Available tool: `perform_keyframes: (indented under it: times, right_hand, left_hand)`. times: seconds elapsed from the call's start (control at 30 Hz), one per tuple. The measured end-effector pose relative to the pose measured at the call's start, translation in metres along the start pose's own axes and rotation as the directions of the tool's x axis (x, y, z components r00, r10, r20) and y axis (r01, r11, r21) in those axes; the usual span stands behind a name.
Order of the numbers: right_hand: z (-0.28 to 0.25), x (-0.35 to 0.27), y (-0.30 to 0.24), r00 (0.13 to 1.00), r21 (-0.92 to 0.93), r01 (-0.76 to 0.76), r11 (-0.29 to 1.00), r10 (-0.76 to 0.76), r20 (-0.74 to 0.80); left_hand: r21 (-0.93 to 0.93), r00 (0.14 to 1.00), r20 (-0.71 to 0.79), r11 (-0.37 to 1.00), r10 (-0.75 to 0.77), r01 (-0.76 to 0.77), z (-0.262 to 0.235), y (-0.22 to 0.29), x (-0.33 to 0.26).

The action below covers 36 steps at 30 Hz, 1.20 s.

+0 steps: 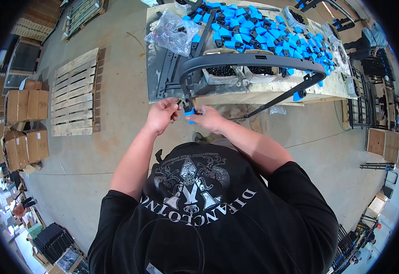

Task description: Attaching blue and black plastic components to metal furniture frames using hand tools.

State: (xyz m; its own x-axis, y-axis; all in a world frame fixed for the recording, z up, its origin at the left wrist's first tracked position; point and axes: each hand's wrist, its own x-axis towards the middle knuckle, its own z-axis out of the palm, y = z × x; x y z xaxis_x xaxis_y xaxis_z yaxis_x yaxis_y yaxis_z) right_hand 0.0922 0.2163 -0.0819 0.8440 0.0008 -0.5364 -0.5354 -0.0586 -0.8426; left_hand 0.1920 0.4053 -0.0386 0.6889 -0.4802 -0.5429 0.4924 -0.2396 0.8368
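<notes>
Wooden table (249,97): heaped blue pieces (254,34) | floor (121,91): slatted pallet (75,91), stacked cartons (26,105)

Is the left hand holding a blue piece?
No, the left hand pinches a small dark part; the right hand holds a blue piece at the black frame.

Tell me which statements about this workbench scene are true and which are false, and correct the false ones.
1. The right hand grips a blue piece at one end of the dark curved frame. True.
2. The left hand is empty. False: the left hand pinches a small dark part.
3. A heap of blue and black pieces lies on the worktable. True.
4. The wooden pallet lies to the right of the worktable. False: the wooden pallet is on the floor to its left.
5. A clear plastic bag lies near the worktable's left end. True.
</notes>
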Motion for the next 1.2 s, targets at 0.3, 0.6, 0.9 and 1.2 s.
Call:
perform_keyframes:
  times: [0.3, 0.6, 0.9, 1.2]
  right_hand:
    - [0.000, -0.005, -0.021, 0.997, 0.120, -0.071, 0.990, 0.071, 0.006]
    - [-0.001, -0.002, -0.014, 0.999, 0.195, -0.049, 0.980, 0.049, 0.006]
    - [0.002, -0.003, -0.015, 0.995, 0.219, -0.101, 0.971, 0.096, 0.032]
    - [0.003, -0.001, -0.013, 0.997, 0.211, -0.070, 0.975, 0.076, -0.021]
  left_hand:
    - [-0.265, 1.000, 0.016, 0.964, 0.012, -0.007, -0.008, -0.017, 0.011]
    - [-0.466, 0.988, 0.149, 0.879, -0.029, 0.097, -0.016, -0.016, 0.030]
    - [-0.579, 0.979, 0.205, 0.807, 0.009, 0.114, -0.017, -0.031, 0.033]
    - [-0.494, 0.979, 0.198, 0.868, 0.055, 0.051, -0.014, -0.023, 0.029]
